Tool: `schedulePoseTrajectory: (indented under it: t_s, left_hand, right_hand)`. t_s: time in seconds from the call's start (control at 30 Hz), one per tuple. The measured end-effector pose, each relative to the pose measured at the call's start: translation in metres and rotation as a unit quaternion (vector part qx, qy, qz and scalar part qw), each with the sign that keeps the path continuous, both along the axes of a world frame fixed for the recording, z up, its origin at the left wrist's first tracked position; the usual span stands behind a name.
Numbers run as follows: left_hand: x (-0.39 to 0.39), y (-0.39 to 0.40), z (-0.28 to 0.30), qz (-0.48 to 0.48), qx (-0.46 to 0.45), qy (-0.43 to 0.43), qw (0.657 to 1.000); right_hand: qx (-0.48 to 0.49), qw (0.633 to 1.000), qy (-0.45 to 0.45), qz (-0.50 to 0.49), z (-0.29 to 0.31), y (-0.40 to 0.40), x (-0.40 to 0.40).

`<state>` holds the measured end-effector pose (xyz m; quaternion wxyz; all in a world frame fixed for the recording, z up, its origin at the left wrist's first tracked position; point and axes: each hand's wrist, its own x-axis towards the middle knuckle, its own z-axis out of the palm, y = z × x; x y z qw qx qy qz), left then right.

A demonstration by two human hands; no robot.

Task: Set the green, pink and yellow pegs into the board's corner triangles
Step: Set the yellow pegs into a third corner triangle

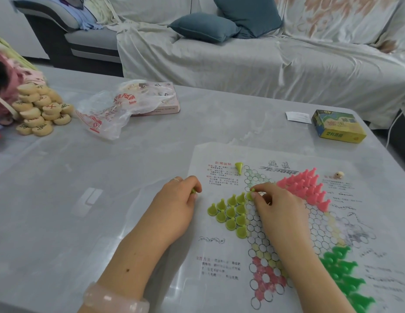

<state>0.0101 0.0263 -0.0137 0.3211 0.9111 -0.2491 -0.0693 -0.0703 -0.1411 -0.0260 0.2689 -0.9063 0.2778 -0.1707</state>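
On the grey table (106,168), a heap of wooden chess discs (40,109) lies at ten o'clock beside a crumpled plastic bag (109,114) and pink box (165,102), a yellow-green box (338,127) at two o'clock, a draped sofa (253,62) beyond.

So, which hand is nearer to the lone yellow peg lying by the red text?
Right hand, slightly: it pinches a peg just below-right of the lone yellow peg. Left hand sits below-left, off the board, holding another peg.

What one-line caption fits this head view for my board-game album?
Right hand sets a yellow peg beside the yellow cluster on the paper board; left hand holds another.
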Motion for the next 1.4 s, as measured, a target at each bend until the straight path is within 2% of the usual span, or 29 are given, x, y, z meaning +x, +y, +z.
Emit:
schedulePoseTrajectory:
  t_s: [0.67,0.93,1.07,1.23,1.4]
  left_hand:
    - [-0.001,-0.004,0.004,0.002,-0.029,-0.013,0.999]
    - [-0.008,-0.01,0.011,0.065,-0.117,0.069,0.989]
    - [-0.013,-0.012,0.018,0.042,-0.165,0.128,0.977]
    - [-0.021,-0.015,0.025,0.012,-0.248,0.221,0.943]
    - [-0.027,-0.013,0.03,-0.034,-0.253,0.248,0.935]
  right_hand:
    - [-0.013,1.0,0.02,0.002,-0.001,0.003,0.001]
    - [0.015,0.999,0.016,0.026,0.005,0.001,-0.004]
    - [0.012,0.998,-0.052,0.03,0.016,0.004,-0.006]
    - [0.012,0.977,-0.148,0.151,0.03,0.017,-0.008]
    - [-0.024,0.954,-0.123,0.271,0.023,0.025,-0.012]
